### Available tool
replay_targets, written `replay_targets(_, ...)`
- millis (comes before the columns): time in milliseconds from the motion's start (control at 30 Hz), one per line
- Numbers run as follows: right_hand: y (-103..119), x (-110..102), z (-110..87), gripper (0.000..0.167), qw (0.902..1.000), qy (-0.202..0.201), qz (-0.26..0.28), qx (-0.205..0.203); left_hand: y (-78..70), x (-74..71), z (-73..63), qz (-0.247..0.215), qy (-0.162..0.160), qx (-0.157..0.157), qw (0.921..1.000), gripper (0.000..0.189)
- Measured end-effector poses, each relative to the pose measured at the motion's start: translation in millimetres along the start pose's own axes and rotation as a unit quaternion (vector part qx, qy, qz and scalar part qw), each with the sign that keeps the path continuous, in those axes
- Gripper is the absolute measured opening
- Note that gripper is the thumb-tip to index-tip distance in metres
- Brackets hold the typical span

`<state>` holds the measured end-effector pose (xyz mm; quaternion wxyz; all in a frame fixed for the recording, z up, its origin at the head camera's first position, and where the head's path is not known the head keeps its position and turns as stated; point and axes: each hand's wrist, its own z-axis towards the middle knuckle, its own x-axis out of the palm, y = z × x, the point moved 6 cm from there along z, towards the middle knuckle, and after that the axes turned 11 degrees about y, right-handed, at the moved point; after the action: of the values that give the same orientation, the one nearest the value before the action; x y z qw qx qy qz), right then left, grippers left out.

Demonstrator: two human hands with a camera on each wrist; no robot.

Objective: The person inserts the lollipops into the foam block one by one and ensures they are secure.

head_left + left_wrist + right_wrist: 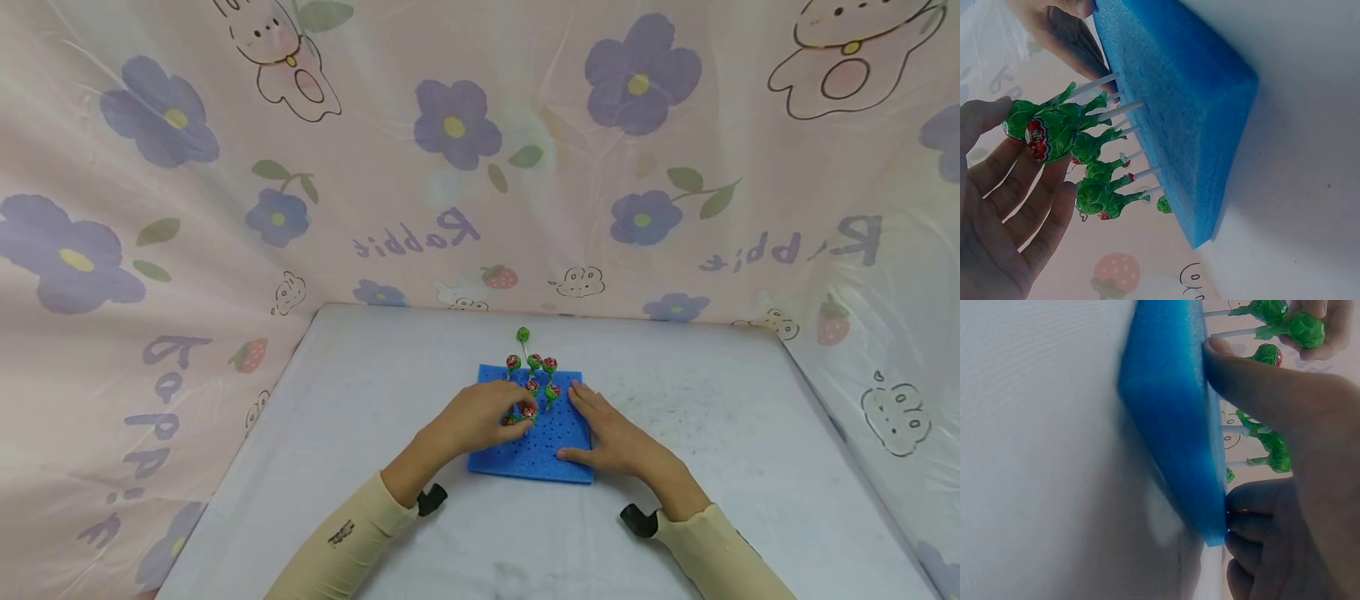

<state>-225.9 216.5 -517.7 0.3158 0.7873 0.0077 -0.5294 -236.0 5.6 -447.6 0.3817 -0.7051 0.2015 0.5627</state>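
Several green-wrapped lollipops stand by their white sticks in a blue foam block (536,468) dotted with holes. My left hand (483,417) is over the block's left side, its thumb and fingers pinching a lollipop (1019,117) by its wrapped head. Right beside that one, a lollipop (1054,132) with a red label overlaps it in the left wrist view. The right hand (618,437) rests against the block's right side, thumb pressing the holed face and fingers at the far right edge. Farther back, a lollipop (522,334) rises above the others.
A white tabletop (360,375) surrounds the block. Patterned curtains (450,208) with flowers and rabbits hang behind and along both sides. Each wrist carries a dark device, such as the black mount (639,521) beside the right sleeve.
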Motion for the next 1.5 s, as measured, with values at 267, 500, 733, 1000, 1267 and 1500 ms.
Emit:
replay_targets(267,-2,1,0.6,0.115,1.0000,-0.002,-0.003,-0.001,1.0,3.9,1.2,-0.002,0.006,-0.003,1.0000,0.027)
replay_targets(500,-1,1,0.5,0.115,1.0000,-0.001,-0.004,-0.002,0.8,3.8,1.2,0.004,0.006,-0.008,0.9999,0.028)
replay_targets(733,-1,0,0.6,0.115,1.0000,-0.001,-0.002,-0.003,0.4,4.6,1.2,0.003,0.009,-0.010,0.9999,0.027)
replay_targets(1000,0,0,0.1,0.115,1.0000,-0.001,0.001,-0.005,0.1,7.9,3.3,0.006,0.011,-0.006,0.9999,0.027)
replay_targets(1267,0,0,-0.3,0.114,1.0000,-0.002,0.002,-0.008,0.8,12.3,4.9,0.008,0.025,-0.013,0.9996,0.028)
replay_targets(1500,-1,0,0.9,0.115,1.0000,-0.003,0.000,-0.008,1.5,13.9,4.5,0.001,0.030,-0.013,0.9995,0.028)
